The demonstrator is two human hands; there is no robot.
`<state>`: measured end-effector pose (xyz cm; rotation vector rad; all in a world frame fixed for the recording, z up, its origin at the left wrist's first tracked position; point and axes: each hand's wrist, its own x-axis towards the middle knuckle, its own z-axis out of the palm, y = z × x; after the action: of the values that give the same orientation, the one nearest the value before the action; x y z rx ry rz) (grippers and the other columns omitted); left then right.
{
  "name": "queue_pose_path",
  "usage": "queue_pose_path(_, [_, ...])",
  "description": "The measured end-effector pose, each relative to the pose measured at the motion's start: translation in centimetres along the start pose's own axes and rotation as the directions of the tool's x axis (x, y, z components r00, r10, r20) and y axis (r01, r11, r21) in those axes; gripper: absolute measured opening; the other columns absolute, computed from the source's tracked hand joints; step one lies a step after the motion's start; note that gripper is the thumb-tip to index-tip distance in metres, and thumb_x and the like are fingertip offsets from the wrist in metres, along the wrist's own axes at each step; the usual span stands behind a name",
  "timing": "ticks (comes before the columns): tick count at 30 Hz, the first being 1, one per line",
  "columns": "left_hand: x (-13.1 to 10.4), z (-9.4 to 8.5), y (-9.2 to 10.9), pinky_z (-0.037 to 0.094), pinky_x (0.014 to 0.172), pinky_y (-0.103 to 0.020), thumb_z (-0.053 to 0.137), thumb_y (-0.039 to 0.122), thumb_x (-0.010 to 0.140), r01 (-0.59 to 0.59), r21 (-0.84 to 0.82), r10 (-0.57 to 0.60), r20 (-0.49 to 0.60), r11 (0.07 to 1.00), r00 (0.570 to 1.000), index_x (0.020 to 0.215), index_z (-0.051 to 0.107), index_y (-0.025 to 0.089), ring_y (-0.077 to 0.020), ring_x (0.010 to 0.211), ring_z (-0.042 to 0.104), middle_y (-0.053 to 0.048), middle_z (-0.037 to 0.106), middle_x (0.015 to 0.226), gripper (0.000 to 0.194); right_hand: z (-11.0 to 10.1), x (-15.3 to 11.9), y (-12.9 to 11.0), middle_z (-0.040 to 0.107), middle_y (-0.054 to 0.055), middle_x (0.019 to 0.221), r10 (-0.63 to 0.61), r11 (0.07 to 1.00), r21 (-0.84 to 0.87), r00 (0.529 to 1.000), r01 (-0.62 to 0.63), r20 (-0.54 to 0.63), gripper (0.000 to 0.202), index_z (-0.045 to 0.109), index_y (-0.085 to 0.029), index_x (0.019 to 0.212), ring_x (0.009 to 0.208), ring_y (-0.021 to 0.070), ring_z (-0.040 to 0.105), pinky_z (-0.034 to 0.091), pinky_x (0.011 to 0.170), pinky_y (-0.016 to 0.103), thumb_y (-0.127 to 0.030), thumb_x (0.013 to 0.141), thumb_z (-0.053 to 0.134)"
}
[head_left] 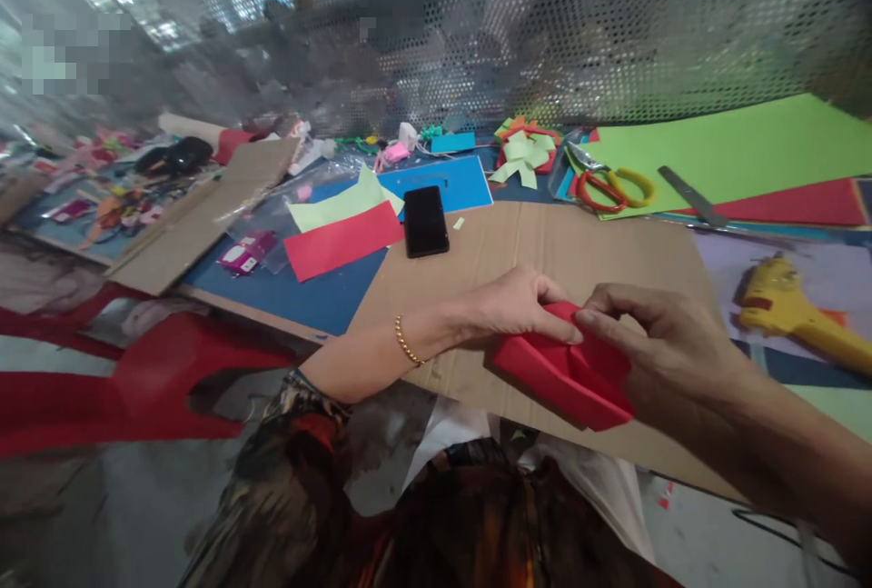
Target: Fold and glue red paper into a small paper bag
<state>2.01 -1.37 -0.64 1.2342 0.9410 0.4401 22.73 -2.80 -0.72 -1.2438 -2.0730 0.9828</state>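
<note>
Patterned clothing (320,497) fills the bottom edge, nearest the lens. Just above, both hands pinch a folded red paper piece (562,374) over the cardboard sheet (545,247). Left hand (514,302) grips its top-left edge w/ fingers curled; right hand (654,343) clamps the right side, thumb on top. Black phone (426,220) lies farther back, near red & pale green strips. Scissors (613,188) rest on green paper. Yellow tool (794,306) at right, prob. a glue gun.

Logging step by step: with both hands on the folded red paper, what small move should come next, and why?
Probably press the crease flat. The left hand and right hand pinch the folded red paper at its top, and it sits puffed up above the cardboard sheet.
</note>
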Motion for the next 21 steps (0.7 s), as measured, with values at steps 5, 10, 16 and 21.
queue_pose_path(5, [0.0,-0.2,0.3,0.042,0.049,-0.018,0.082,0.010,0.079,0.017,-0.040,-0.019,-0.044,0.999,0.999,0.066,0.070,0.014,-0.0066,0.051,0.058,0.002,0.066,0.061,0.018,-0.9,0.5,0.7,0.064,0.002,0.060,0.015,0.999,-0.048,0.999,-0.017,-0.044,0.060,0.064,-0.024,0.065,0.056,0.0175,0.056,0.040,0.054,0.031,-0.076,0.095,0.057])
queue_pose_path(10, [0.0,-0.2,0.9,0.049,0.051,-0.022,0.080,0.000,0.078,0.064,-0.115,-0.078,-0.131,0.991,0.988,0.067,0.073,0.013,-0.0099,0.051,0.063,-0.002,0.071,0.062,0.018,-4.7,0.3,1.0,0.070,0.006,0.069,-0.128,0.973,-0.218,0.958,0.072,-0.256,0.058,0.064,-0.024,0.066,0.063,0.0166,0.058,0.044,0.063,0.036,-0.072,0.098,0.060])
queue_pose_path(16, [0.3,0.1,0.8,0.049,0.051,-0.022,0.075,-0.001,0.076,0.095,-0.128,-0.109,-0.107,0.987,0.988,0.069,0.075,0.014,-0.0114,0.053,0.065,-0.004,0.073,0.065,0.016,-7.4,0.3,-0.6,0.072,0.002,0.073,-0.019,0.952,-0.292,0.936,-0.091,-0.353,0.028,0.068,-0.023,0.078,0.067,0.0128,0.059,0.044,0.063,0.030,-0.036,0.103,0.069])
queue_pose_path(21, [0.3,0.2,0.2,0.035,0.048,-0.019,0.079,0.010,0.074,0.022,0.037,-0.020,-0.066,0.999,0.998,0.062,0.066,0.015,-0.0074,0.051,0.054,0.002,0.062,0.060,0.018,-5.2,5.9,-2.5,0.065,-0.002,0.071,-0.094,0.907,-0.421,0.988,0.035,-0.121,0.014,0.076,-0.014,0.084,0.069,0.0092,0.052,0.040,0.070,0.028,-0.021,0.096,0.072])
